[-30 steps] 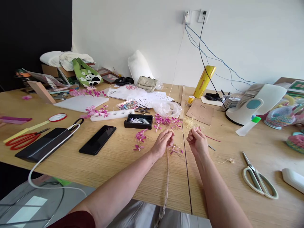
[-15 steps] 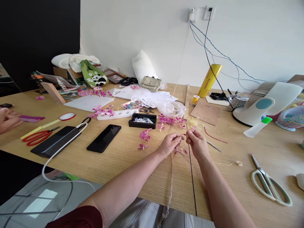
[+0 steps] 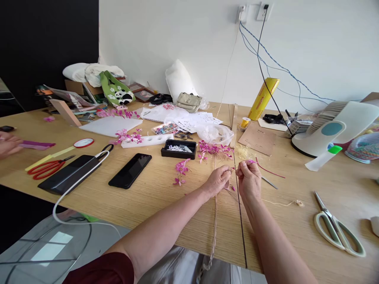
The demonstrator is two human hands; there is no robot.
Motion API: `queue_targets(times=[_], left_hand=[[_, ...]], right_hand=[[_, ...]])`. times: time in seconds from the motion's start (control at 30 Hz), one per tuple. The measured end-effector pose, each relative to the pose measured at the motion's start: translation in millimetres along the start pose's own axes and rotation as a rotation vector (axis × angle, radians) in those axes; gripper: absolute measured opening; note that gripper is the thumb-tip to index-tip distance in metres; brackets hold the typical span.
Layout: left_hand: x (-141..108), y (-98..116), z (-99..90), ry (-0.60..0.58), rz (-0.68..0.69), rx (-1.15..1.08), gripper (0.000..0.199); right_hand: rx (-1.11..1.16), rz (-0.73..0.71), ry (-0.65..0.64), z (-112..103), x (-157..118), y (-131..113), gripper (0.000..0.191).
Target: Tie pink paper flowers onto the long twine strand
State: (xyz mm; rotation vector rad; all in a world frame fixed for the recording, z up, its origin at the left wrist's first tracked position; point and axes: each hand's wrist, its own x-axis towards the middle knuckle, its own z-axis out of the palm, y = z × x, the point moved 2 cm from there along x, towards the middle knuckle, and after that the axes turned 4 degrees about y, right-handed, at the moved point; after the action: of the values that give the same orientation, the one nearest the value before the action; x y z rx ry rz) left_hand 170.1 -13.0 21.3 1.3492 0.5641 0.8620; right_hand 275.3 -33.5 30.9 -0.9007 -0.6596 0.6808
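Observation:
My left hand [image 3: 218, 181] is closed in a pinch above the table, and what lies between its fingertips is too small to make out. Close beside it, my right hand [image 3: 249, 181] pinches a small pink petal [image 3: 251, 161] that shows at the fingertips. Under the left hand, thin stems and a pink bud [image 3: 233, 188] lie partly hidden. A braided cord [image 3: 214, 228] runs from below that hand over the table's front edge. Pink flower sprays [image 3: 215, 149] lie just behind my hands, with another flower spray [image 3: 181, 169] to the left.
White-handled scissors [image 3: 339, 228] lie at right, near a fan [image 3: 322, 126]. A black tray [image 3: 178, 150], a phone [image 3: 130, 170], a black power bank [image 3: 69, 173] and red-handled scissors [image 3: 47, 169] stand leftward. Another person's hand [image 3: 8, 145] holds purple strips [image 3: 38, 145] at far left.
My right hand has turned and shifted slightly right, its fingers more curled. My left hand has closed further and moved a little right. The view has shifted slightly.

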Motion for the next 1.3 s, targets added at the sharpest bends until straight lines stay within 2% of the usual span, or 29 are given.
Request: queue_targets(times=[0.17,0.3,0.57,0.7,0.83,0.97,1.1,1.3], left_hand=[[-6,6,-4.2,-0.035,-0.015,-0.223,0.021],[-7,6,-8.6,-0.022,-0.027,-0.327,0.026],[-4,2,-5.4,-0.003,0.011,-0.205,0.036],[-3,-3,-5.8,0.024,-0.008,-0.177,0.038],[-3,-6,-7.1,0.05,-0.038,-0.157,0.037],[-3,-8,-8.9,0.069,-0.038,-0.217,0.034],[-3,-8,-8.0,0.02,-0.048,-0.292,0.031],[-4,-2,-8.7,0.048,-0.042,-0.444,0.031]], right_hand=[[-0.029,0.053,-0.14,1,2,-3,0.023],[-0.036,0.084,-0.161,0,3,-10,0.024],[-0.061,0.131,-0.185,0,3,-10,0.024],[-0.035,0.16,-0.203,-2,3,-8,0.019],[0.004,0.219,-0.229,-3,4,-8,0.022],[0.037,0.308,-0.205,-5,8,-7,0.03],[0.117,0.376,-0.178,-8,10,-6,0.029],[0.119,0.395,-0.199,-11,11,-2,0.03]])
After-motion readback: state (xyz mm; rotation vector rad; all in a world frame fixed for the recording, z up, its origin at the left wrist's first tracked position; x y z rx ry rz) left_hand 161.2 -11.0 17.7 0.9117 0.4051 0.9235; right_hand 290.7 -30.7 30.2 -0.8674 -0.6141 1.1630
